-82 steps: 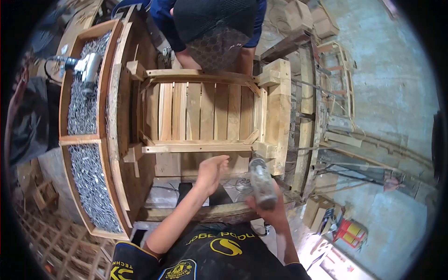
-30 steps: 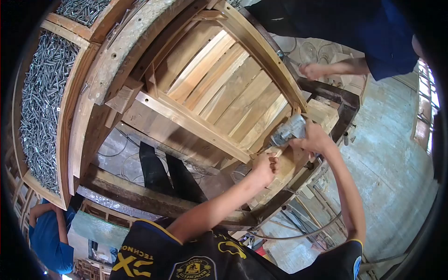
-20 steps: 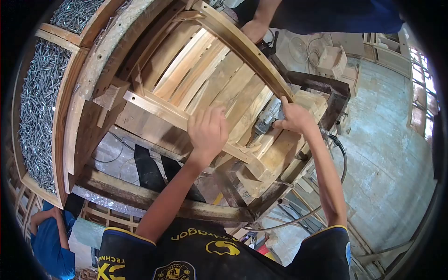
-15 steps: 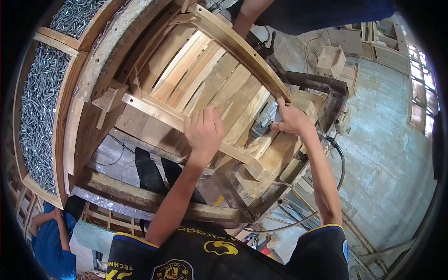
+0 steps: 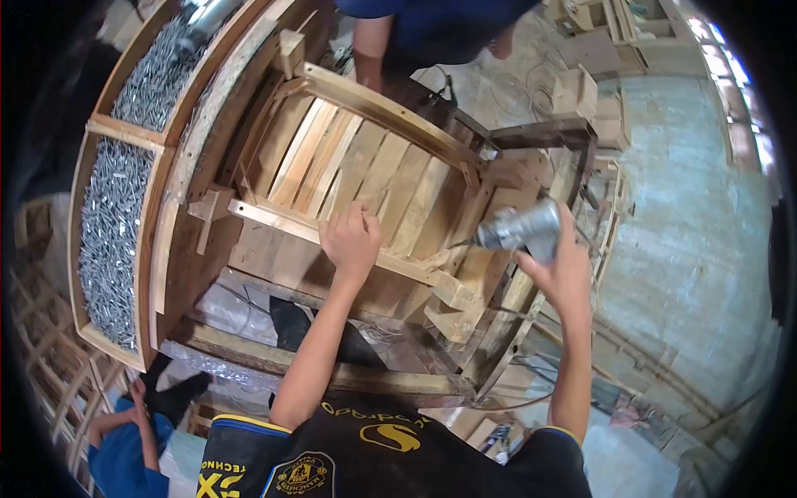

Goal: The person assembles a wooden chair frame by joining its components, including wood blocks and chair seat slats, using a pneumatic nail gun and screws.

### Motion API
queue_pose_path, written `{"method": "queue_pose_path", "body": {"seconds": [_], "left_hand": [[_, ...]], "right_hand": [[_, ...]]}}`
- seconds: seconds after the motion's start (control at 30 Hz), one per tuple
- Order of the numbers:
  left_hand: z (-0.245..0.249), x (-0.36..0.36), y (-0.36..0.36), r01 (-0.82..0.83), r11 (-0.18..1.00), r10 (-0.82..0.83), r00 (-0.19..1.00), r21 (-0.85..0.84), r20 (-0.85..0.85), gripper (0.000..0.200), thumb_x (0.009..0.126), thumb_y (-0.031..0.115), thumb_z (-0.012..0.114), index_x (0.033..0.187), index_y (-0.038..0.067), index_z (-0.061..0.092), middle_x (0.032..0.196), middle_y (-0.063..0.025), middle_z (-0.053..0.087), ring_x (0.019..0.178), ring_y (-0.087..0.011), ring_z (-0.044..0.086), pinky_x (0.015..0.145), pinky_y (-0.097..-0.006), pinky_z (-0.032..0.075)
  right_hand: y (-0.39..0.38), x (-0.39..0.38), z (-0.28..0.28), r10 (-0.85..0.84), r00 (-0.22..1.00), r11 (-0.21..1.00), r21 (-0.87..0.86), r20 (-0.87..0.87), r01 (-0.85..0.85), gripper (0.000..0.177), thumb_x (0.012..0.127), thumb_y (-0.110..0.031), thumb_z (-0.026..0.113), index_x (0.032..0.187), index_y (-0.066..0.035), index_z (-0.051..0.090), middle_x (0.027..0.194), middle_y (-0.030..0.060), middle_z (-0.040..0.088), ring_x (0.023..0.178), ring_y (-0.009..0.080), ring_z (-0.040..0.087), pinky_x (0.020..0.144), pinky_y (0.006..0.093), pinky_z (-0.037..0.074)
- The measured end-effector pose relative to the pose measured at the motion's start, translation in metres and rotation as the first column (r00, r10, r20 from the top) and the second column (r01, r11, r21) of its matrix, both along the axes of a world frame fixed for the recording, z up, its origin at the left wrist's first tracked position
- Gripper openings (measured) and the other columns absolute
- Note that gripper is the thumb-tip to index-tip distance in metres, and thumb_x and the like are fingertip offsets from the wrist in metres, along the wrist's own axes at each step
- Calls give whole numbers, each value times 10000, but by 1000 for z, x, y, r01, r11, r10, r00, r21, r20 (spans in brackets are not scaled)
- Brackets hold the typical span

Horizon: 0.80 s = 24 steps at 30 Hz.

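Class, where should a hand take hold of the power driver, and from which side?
Probably around the rear of the power driver, from the person's right, where the right hand holds it: that end is thick and rounded, while the thin bit points left toward the wooden frame.

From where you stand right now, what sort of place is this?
Most likely a woodworking or furniture workshop: the person's right hand grips a drill-like power tool beside a slatted wooden frame, and a divided wooden box is heaped with metal screws or nails.
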<state>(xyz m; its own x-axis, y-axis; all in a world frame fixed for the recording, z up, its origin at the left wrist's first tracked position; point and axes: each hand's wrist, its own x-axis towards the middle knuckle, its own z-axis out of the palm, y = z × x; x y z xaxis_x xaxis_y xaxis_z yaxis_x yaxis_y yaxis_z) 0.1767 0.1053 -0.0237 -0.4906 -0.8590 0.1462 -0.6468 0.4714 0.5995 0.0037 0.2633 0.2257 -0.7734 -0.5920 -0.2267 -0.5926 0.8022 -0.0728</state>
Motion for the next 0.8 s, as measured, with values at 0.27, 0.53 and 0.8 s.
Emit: {"method": "queue_pose_path", "body": {"seconds": [0.27, 0.53, 0.8], "left_hand": [[5, 1, 5, 67, 998, -67, 994, -3, 88, 139, 811, 194, 587, 906, 136, 670, 747, -66, 667, 757, -269, 636, 760, -426, 417], [18, 56, -11, 35, 966, 81, 899, 255, -430, 233, 827, 125, 615, 1030, 14, 598, 1003, -137, 607, 938, -252, 577, 846, -395, 444], [-9, 107, -64, -268, 319, 744, 665, 909, -64, 824, 729, 528, 746, 1332, 72, 417, 1083, -76, 482, 959, -234, 484, 874, -420, 415]], "right_hand": [[162, 133, -5, -387, 911, 918, -153, -140, 366, 918, 661, -194, 814, 1438, -132, 329, 800, 223, 674, 729, 425, 658, 653, 473, 518], [174, 176, -20, -283, 955, 958, -72, -83, 278, 930, 669, -148, 820, 1441, -85, 305, 886, 227, 666, 796, 417, 649, 681, 476, 501], [177, 203, -46, -451, 887, 851, -249, 101, 462, 826, 750, -277, 781, 1410, -30, 350, 1047, 233, 650, 940, 403, 640, 807, 456, 490]]}}
